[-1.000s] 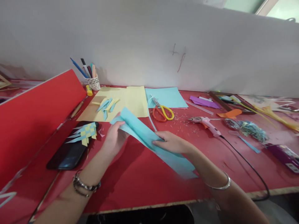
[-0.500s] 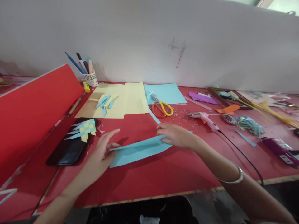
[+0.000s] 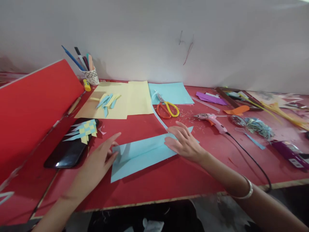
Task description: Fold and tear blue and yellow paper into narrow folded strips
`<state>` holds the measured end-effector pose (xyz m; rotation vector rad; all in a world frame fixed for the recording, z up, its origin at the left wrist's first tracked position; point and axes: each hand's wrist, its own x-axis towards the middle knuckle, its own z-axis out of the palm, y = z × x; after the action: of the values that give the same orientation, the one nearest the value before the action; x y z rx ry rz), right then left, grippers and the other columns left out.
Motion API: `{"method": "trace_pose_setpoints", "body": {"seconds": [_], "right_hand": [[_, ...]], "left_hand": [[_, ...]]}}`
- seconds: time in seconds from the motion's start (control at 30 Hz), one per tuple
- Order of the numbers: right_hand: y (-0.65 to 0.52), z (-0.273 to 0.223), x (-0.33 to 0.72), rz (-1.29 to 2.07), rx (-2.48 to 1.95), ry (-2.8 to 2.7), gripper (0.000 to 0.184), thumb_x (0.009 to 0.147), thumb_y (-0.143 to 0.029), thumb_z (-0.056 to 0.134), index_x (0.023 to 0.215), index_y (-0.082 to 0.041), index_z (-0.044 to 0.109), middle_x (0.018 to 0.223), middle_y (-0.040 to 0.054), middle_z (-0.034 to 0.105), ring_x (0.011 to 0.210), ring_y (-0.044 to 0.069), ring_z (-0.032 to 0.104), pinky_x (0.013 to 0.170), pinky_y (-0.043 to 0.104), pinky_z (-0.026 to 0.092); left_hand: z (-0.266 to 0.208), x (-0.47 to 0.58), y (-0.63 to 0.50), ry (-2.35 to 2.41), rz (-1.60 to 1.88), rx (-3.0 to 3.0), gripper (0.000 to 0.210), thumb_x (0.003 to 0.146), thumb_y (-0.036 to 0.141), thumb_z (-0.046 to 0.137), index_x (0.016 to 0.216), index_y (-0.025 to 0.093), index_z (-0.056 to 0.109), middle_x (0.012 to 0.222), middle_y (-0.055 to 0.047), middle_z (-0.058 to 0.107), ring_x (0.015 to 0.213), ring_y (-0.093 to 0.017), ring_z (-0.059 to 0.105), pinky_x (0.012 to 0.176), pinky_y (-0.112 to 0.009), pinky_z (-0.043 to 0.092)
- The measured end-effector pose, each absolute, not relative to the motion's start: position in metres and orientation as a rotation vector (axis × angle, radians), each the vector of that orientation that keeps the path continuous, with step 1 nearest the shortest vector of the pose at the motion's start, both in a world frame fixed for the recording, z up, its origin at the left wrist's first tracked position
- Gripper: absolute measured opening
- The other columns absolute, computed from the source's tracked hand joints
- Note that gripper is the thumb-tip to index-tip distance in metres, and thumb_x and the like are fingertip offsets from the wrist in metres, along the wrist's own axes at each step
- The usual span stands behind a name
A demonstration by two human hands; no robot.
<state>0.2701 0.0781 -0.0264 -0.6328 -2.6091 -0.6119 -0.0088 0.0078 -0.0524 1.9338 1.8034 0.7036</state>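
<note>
A strip of light blue paper (image 3: 142,154) with a lengthwise crease lies unfolded, slanting up to the right on the red table. My left hand (image 3: 102,158) is beside its left end, index finger stretched out and thumb apart, the other fingers partly hidden. Over the right end, my right hand (image 3: 184,141) has its fingers spread, the fingertips at the paper. Scissors (image 3: 166,108) with one red and one yellow handle lie beyond the strip, beside a narrow pale blue paper strip (image 3: 159,117). A woven blue and yellow paper piece (image 3: 87,130) rests on a black phone (image 3: 67,153) at left.
Yellow sheets (image 3: 138,98) with small cut paper pieces and a blue sheet (image 3: 177,93) lie along the wall. At right are a pink glue gun (image 3: 212,120) with its cord, a purple power strip (image 3: 289,154) and a dark tray (image 3: 231,98). A pen cup (image 3: 91,76) stands back left.
The blue paper has opened out from its lengthwise fold and lies flatter. My right hand has let go of the fold and spread its fingers.
</note>
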Motion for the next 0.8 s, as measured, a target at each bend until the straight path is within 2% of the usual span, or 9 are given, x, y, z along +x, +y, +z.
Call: {"method": "trace_pose_setpoints", "body": {"seconds": [0.1,0.17,0.23,0.33,0.4,0.5,0.57,0.63,0.8], "right_hand": [[0.072,-0.026,0.274,-0.477,-0.514,-2.726,0.016,0.085,-0.028,0.043,0.084,-0.018,0.056,0.091,0.0072,0.058,0.082,0.018,0.051,0.078,0.035,0.041],[0.069,-0.027,0.276,-0.262,-0.506,-2.865,0.029,0.082,-0.041,0.046,0.086,-0.015,0.058,0.094,0.0101,0.058,0.083,0.02,0.05,0.075,0.034,0.043],[0.068,-0.029,0.278,-0.079,-0.578,-2.933,0.035,0.08,-0.045,0.049,0.093,-0.014,0.058,0.099,0.0116,0.057,0.087,0.021,0.05,0.075,0.034,0.043],[0.067,-0.034,0.28,0.024,-0.663,-2.942,0.03,0.082,-0.039,0.047,0.097,-0.017,0.059,0.101,0.011,0.056,0.088,0.021,0.049,0.076,0.032,0.043],[0.066,-0.038,0.279,0.021,-0.641,-2.935,0.026,0.085,-0.034,0.042,0.096,-0.018,0.059,0.099,0.0106,0.056,0.088,0.02,0.049,0.075,0.032,0.043],[0.064,-0.04,0.276,0.024,-0.574,-2.897,0.027,0.087,-0.027,0.037,0.092,-0.017,0.061,0.094,0.01,0.058,0.081,0.018,0.05,0.071,0.03,0.043],[0.063,-0.04,0.272,0.07,-0.552,-2.874,0.028,0.088,-0.025,0.036,0.088,-0.016,0.062,0.089,0.0096,0.059,0.076,0.018,0.051,0.069,0.03,0.044],[0.062,-0.037,0.271,0.166,-0.554,-2.863,0.027,0.087,-0.025,0.038,0.088,-0.015,0.063,0.088,0.0098,0.059,0.075,0.018,0.051,0.069,0.031,0.044],[0.066,-0.031,0.284,0.575,-0.617,-2.791,0.023,0.086,-0.023,0.042,0.09,-0.015,0.063,0.098,0.0103,0.059,0.089,0.016,0.053,0.078,0.026,0.044]], "left_hand": [[-0.054,-0.012,0.01,1.833,0.683,2.002,0.041,0.083,0.031,0.032,0.123,0.023,0.035,0.093,-0.004,0.055,0.069,-0.013,0.054,0.069,-0.028,0.045],[-0.054,-0.015,0.012,1.848,0.632,2.017,0.042,0.082,0.028,0.032,0.124,0.02,0.033,0.09,-0.004,0.055,0.066,-0.013,0.055,0.065,-0.027,0.046],[-0.051,-0.017,0.013,1.892,0.557,2.087,0.045,0.081,0.026,0.033,0.125,0.018,0.03,0.091,-0.006,0.056,0.068,-0.016,0.056,0.061,-0.028,0.047],[-0.042,-0.012,0.011,2.002,0.449,2.409,0.042,0.081,0.021,0.033,0.122,0.015,0.037,0.105,-0.013,0.053,0.09,-0.025,0.055,0.067,-0.035,0.046],[-0.035,-0.001,0.006,1.974,0.377,2.65,0.036,0.081,0.017,0.032,0.114,0.017,0.048,0.109,-0.013,0.053,0.097,-0.028,0.052,0.072,-0.039,0.044],[-0.03,0.026,0.0,1.585,0.274,2.827,0.027,0.08,0.02,0.042,0.102,0.021,0.056,0.098,-0.006,0.061,0.091,-0.023,0.056,0.071,-0.035,0.045],[-0.028,0.044,-0.002,1.424,0.149,2.777,0.03,0.075,0.028,0.053,0.103,0.019,0.056,0.102,-0.007,0.061,0.092,-0.022,0.056,0.073,-0.033,0.046],[-0.028,0.058,-0.003,1.429,0.024,2.72,0.032,0.073,0.031,0.057,0.102,0.019,0.057,0.101,-0.007,0.061,0.089,-0.023,0.056,0.069,-0.033,0.048],[-0.027,0.062,-0.002,1.411,-0.172,2.737,0.019,0.076,0.012,0.051,0.09,0.021,0.061,0.084,-0.003,0.063,0.076,-0.019,0.059,0.059,-0.029,0.048]]}}
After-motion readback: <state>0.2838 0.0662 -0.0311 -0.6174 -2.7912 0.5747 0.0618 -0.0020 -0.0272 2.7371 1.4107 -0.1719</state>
